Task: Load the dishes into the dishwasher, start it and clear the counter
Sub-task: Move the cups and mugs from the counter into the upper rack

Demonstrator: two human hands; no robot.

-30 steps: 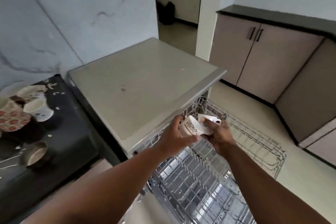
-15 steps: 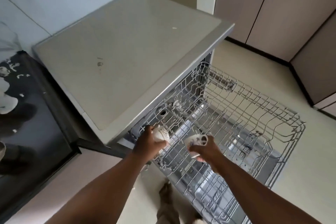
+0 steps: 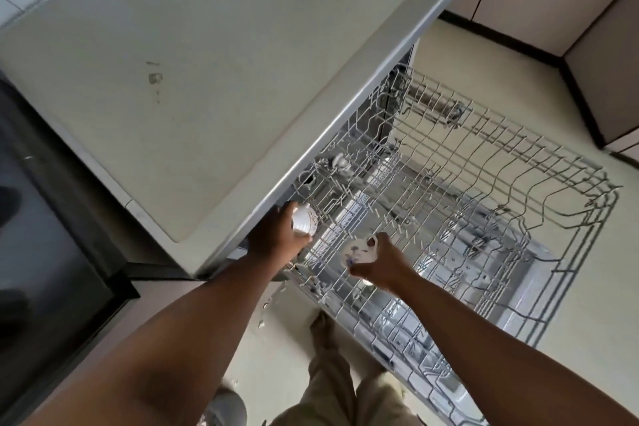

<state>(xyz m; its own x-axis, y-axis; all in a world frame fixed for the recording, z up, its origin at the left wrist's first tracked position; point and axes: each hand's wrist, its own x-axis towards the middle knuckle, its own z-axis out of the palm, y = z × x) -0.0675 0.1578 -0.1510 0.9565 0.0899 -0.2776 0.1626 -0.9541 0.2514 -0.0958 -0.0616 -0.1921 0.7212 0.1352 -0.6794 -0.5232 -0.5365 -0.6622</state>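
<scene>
We grip one white cup (image 3: 304, 223) in our left hand (image 3: 276, 239) and another cup (image 3: 359, 250) in our right hand (image 3: 382, 263), both over the pulled-out upper rack (image 3: 484, 204).

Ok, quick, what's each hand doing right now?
Left hand: holding a white patterned cup at the near-left corner of the upper rack.
Right hand: holding a second white cup over the rack.

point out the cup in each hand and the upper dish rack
cup in left hand (image 3: 305, 223), head view, on its white side wall
cup in right hand (image 3: 359, 251), head view, on its patterned side
upper dish rack (image 3: 584, 207), head view, on its far right wire rim
</scene>
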